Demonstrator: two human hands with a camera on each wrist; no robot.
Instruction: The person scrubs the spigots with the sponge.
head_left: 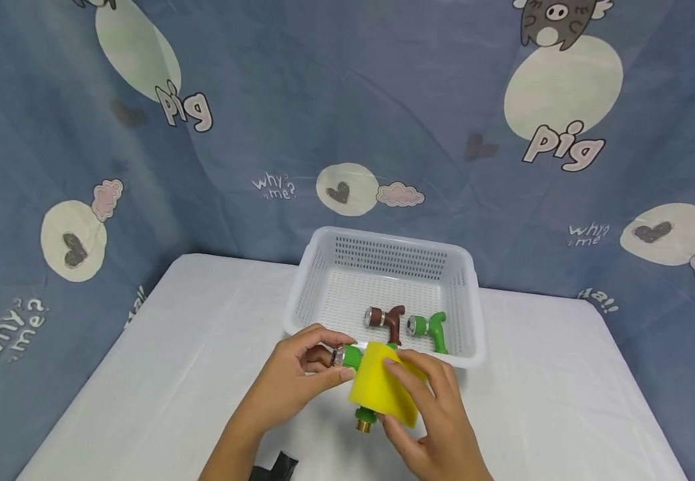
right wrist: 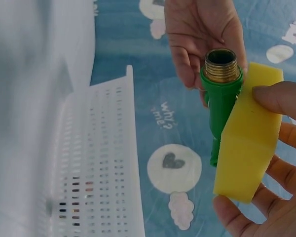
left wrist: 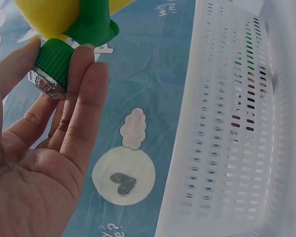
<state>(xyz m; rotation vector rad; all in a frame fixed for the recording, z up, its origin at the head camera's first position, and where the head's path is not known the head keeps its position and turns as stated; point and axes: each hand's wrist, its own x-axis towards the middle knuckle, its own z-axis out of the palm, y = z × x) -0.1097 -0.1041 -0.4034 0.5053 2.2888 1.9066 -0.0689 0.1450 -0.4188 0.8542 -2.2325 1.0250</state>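
Note:
A green plastic tap (right wrist: 221, 106) with a threaded brass end is held up in front of the basket. My left hand (head_left: 287, 374) pinches its ribbed green knob (left wrist: 55, 61), which has a silver cap, between thumb and fingers. Against the tap's body lies a yellow sponge (head_left: 380, 384), covering much of it in the head view. My right hand (head_left: 440, 414) grips that sponge, thumb on one side and fingers on the other. The brass thread (head_left: 364, 422) pokes out below the sponge, towards me.
Just beyond the hands stands a white perforated plastic basket (head_left: 389, 237). Inside it lie a brown tap (head_left: 393, 322) and another green tap (head_left: 436, 332). A black object (head_left: 282, 467) shows at the bottom edge, near the left forearm. Behind the white-covered table hangs a blue printed cloth (head_left: 347, 100).

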